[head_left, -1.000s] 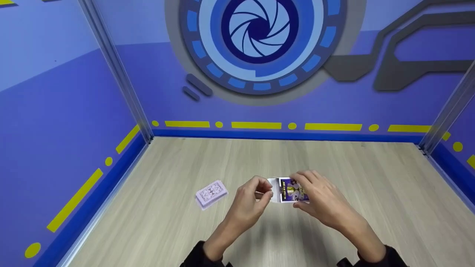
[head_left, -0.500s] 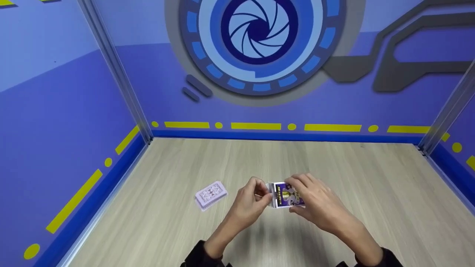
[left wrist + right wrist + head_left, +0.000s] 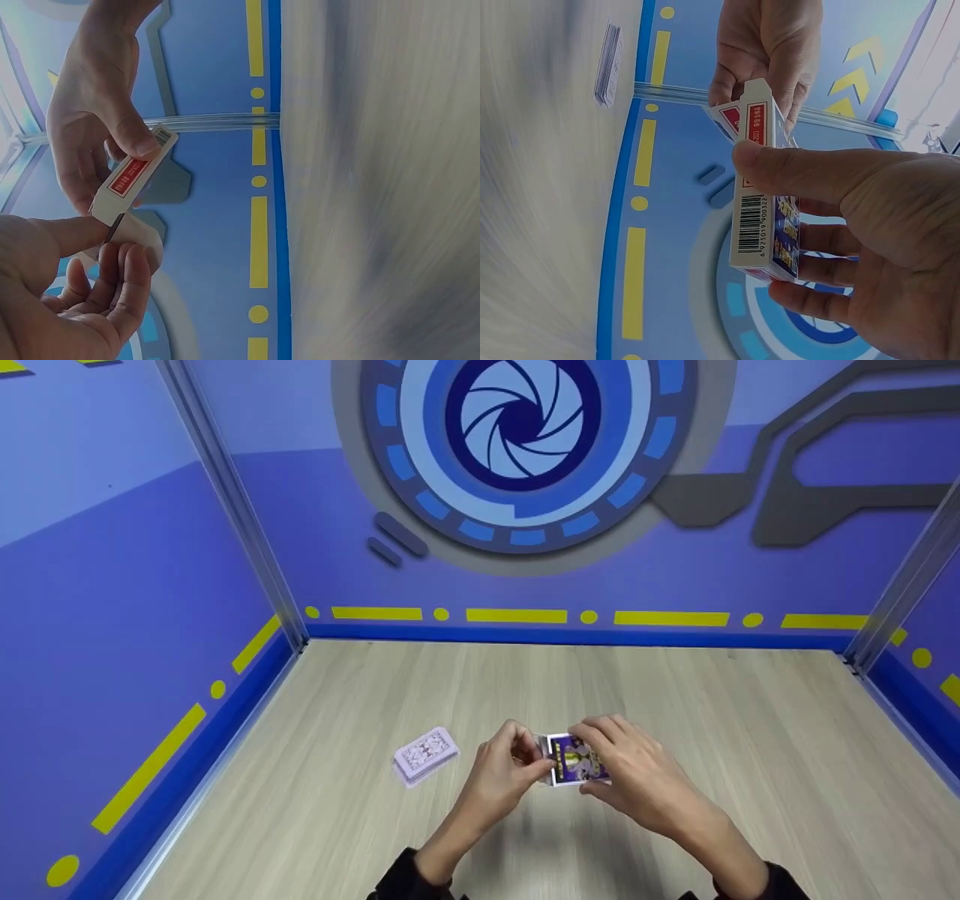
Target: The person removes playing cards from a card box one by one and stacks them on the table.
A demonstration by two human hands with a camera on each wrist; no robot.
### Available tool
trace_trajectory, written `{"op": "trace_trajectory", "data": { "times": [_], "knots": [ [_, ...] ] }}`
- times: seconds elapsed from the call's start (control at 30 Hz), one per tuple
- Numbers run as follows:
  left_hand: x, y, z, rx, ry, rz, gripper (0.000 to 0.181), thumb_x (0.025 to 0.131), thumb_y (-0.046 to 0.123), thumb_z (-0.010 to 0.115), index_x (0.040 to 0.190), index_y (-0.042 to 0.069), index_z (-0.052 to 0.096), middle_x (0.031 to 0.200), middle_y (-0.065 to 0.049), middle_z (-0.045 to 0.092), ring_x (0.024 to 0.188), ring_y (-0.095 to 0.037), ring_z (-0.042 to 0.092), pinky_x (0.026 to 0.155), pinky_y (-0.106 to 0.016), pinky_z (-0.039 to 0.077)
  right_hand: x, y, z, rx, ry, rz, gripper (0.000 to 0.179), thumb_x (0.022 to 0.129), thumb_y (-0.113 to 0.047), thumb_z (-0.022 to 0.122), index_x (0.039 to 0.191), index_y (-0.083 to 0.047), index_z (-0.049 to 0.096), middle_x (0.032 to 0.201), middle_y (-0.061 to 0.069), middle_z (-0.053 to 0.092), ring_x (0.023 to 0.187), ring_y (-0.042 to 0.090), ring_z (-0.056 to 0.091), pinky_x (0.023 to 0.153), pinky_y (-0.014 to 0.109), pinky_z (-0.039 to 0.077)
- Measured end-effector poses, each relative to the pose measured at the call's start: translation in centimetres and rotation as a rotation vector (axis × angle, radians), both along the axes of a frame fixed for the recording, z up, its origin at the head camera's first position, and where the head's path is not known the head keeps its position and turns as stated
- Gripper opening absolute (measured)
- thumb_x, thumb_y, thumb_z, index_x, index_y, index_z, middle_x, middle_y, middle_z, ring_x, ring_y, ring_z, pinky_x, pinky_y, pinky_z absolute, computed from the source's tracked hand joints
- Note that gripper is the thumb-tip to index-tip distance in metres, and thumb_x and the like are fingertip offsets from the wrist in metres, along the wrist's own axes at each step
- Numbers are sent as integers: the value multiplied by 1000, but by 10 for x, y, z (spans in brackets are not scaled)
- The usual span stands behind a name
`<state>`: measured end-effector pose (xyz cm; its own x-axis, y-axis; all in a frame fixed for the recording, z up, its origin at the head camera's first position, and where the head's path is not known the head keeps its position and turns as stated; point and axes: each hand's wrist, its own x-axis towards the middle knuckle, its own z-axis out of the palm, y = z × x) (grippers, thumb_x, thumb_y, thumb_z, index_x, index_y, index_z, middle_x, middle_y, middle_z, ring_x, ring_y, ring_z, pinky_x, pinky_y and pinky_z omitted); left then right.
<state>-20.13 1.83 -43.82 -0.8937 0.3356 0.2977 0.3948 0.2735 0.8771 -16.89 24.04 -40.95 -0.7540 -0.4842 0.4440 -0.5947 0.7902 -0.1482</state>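
A small playing-card box (image 3: pixel 577 759) with a purple and yellow printed face is held between both hands above the table. My right hand (image 3: pixel 645 780) grips it by its long sides, thumb on one narrow side and fingers on the other; the barcode side shows in the right wrist view. At the box's left end, my left hand (image 3: pixel 495 776) pinches the white end flap (image 3: pixel 146 232) between thumb and curled fingers. That end stands unfolded. Off to the left, a stack of playing cards (image 3: pixel 426 754) lies face down, showing pale, patterned backs. What the box contains is hidden.
The cards lie on a wooden table (image 3: pixel 360 690). Blue printed panels (image 3: pixel 525 585) with metal corner posts (image 3: pixel 240 510) enclose the table at the back and sides.
The box has moved slightly left and toward me in my right hand, its flap end coming closer into the left hand's fingers. The card stack has not moved.
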Motion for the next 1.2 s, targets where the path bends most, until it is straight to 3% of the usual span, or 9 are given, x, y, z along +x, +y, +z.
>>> {"op": "trace_trajectory", "data": {
  "times": [0.13, 0.33, 0.47, 0.67, 0.83, 1.0, 1.1, 1.2],
  "knots": [
    [1, -1, 1, 43, -22, -10, 27, 90, 4, 79, 95, 7, 53, 87, 3, 62, 78, -8, 60, 67, -21, 51, -1, -1, 0, 8, 13, 4, 74, 68, -17, 98, 132, -9, 62, 125, 4, 62, 113, 23, 59, 93, 46, 53],
    [1, -1, 4, 123, -130, -38, 20, 92, -2, 71, 97, 3, 52, 89, -1, 60, 82, -11, 59, 67, -20, 49, -2, -1, -1, 13, 2, -13, 74, 69, -19, 98, 132, -9, 62, 125, 4, 62, 114, 23, 59, 95, 47, 53],
    [-1, -2, 7, 109, -116, -10, 20, 88, -6, 68, 100, 4, 56, 90, -2, 64, 83, -12, 61, 70, -21, 49, -4, 1, -2, 1, -18, -30, 73, 70, -19, 98, 132, -10, 61, 126, 5, 62, 115, 25, 60, 93, 49, 53],
    [-3, -9, 10, -38, 60, 16, 37, 89, -10, 61, 121, 6, 64, 98, -4, 70, 81, -9, 59, 68, -23, 49, -8, 5, -3, 2, -56, -80, 72, 71, -23, 97, 133, -10, 62, 127, 6, 63, 113, 25, 61, 89, 48, 55],
    [-2, -14, 14, -208, 181, 62, 43, 92, -7, 57, 131, 7, 68, 113, -3, 66, 84, -10, 54, 71, -23, 46, -9, 7, -5, 6, -60, -102, 72, 72, -24, 97, 132, -10, 62, 127, 6, 64, 112, 24, 61, 88, 48, 55],
    [0, -19, 19, -383, 217, 62, 43, 92, 11, 74, 133, 6, 66, 124, -3, 54, 93, -13, 56, 78, -26, 49, -9, 7, -6, 12, -39, -86, 71, 72, -27, 97, 131, -10, 62, 125, 5, 64, 110, 24, 62, 87, 47, 55],
    [2, -21, 20, -483, 258, 39, 59, 84, 24, 88, 133, 6, 63, 130, -5, 49, 106, -16, 56, 90, -31, 51, -9, 6, -6, 15, -31, -70, 71, 71, -27, 97, 131, -11, 62, 124, 4, 64, 110, 23, 62, 88, 46, 55],
    [4, -21, 19, -590, 349, 36, 73, 74, 32, 95, 132, 5, 60, 130, -6, 49, 116, -20, 53, 101, -36, 48, -9, 6, -5, 17, -29, -60, 72, 71, -26, 97, 131, -10, 62, 124, 4, 64, 112, 23, 62, 90, 47, 55]
  ]
}}
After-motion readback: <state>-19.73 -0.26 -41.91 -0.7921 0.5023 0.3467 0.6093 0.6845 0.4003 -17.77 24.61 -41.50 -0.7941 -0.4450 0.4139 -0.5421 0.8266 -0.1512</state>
